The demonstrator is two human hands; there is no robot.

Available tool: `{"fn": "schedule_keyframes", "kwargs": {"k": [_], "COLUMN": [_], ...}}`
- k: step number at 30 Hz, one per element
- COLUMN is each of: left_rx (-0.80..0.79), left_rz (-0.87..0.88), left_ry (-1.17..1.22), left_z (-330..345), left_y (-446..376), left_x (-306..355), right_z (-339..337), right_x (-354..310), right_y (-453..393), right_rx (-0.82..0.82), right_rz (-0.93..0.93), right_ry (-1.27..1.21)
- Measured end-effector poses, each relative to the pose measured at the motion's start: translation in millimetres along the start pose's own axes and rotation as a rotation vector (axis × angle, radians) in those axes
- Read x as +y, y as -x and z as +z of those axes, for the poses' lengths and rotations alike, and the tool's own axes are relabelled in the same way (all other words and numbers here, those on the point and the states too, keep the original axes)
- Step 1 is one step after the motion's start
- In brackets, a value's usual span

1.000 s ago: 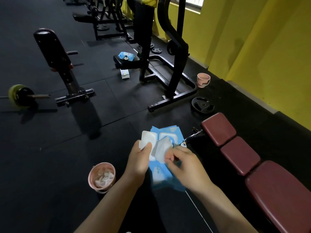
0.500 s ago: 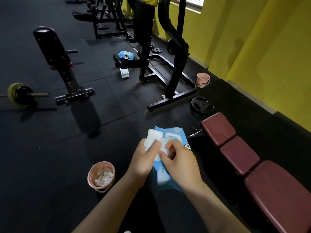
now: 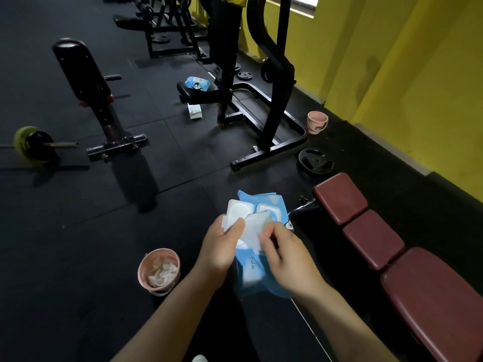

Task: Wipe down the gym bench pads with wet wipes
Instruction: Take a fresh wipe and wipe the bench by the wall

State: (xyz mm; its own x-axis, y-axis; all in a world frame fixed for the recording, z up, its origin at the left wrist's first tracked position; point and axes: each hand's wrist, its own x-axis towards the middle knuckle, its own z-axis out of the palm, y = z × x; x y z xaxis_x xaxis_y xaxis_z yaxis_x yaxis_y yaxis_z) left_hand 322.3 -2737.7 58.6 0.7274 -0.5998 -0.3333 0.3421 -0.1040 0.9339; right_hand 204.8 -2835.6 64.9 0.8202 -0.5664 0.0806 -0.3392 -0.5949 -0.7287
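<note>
A blue wet wipe pack is held up in front of me, its white lid flipped open. My left hand grips the pack, thumb on the lid. My right hand pinches a white wipe that sticks out of the opening. The dark red gym bench lies at the right, with a small pad, a middle pad and a long pad.
A pink bucket with used wipes stands on the black floor at my left. Ahead are a black rack, a weight plate, a second pink bucket, another wipe pack on a black seat, and an incline bench.
My right hand pinched the wipe at the pack's opening and has drawn it a little further out. The pack has shifted slightly in my left hand.
</note>
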Motion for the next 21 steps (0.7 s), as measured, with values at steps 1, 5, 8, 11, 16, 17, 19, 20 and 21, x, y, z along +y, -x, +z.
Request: {"fn": "schedule_keyframes", "kwargs": {"k": [1,5,8,11,16,17,19,20,21], "left_rx": [0.002,0.042,0.050,0.050,0.068,0.048,-0.002,-0.028,-0.055], "left_rz": [-0.006,-0.018,-0.014,0.009,0.162,0.209,0.304,0.348,0.378], "left_ry": [0.007,0.025,0.022,0.000,-0.154,-0.172,-0.261,-0.345,-0.419], "left_z": [0,-3,-5,-5,-4,-4,-2,-1,0], "left_y": [0,-2,-2,0,4,5,7,8,8], "left_x": [0,-2,0,3,7,7,9,11,12], "right_z": [-1,-5,-10,-16,-23,-23,-20,-18,-17], "right_x": [1,5,7,10,4,1,-3,-5,-6], "right_y": [1,4,4,3,2,2,1,0,-1], "right_rx": [0.001,0.101,0.187,0.215,0.186,0.150,0.105,0.100,0.101], "right_rz": [0.002,0.034,0.103,0.149,0.259,0.279,0.283,0.283,0.285], "right_ry": [-0.026,-0.258,-0.428,-0.487,-0.831,-0.893,-0.871,-0.853,-0.847]}}
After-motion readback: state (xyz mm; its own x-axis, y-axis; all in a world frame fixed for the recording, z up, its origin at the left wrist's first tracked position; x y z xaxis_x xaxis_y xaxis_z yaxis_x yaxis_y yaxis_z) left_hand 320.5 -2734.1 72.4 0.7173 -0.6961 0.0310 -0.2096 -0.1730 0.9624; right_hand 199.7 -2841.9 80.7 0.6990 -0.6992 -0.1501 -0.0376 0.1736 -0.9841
